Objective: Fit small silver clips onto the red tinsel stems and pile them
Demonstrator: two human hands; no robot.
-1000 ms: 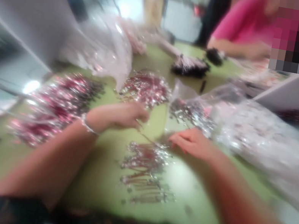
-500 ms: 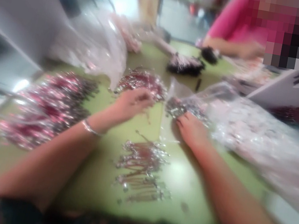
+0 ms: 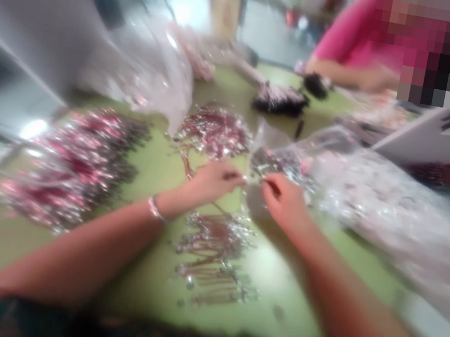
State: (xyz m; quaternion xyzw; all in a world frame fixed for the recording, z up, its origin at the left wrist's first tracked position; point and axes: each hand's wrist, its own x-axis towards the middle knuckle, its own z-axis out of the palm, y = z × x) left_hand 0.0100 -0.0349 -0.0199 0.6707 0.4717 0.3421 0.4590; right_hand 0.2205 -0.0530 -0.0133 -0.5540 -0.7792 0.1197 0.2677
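My left hand (image 3: 216, 181), with a bracelet at the wrist, is closed in a pinch over the table's middle. A thin reddish strand (image 3: 186, 164) sticks out beside it and seems to run into its grip. Facing it, my right hand (image 3: 284, 199) is also pinched; whatever its fingertips hold is too small and blurred to name. The fingertips are close together but apart. Just beyond lie a heap of reddish strands with shiny ends (image 3: 216, 132) and a clear bag with small metallic pieces (image 3: 284, 164). Nearer to me, similar strands (image 3: 215, 248) lie in rows.
A large pile of pink and silvery strands (image 3: 77, 166) covers the table's left. Plastic bags (image 3: 146, 73) stand behind it, and a full clear bag (image 3: 397, 204) lies at right. Dark-tipped bundles (image 3: 281, 98) lie farther back. A person in pink (image 3: 348, 33) works across the table.
My left hand has moved right and nearer from the heap, bringing a reddish strand. My right hand has drawn slightly back from the small metallic pieces, its fingers now pinched.
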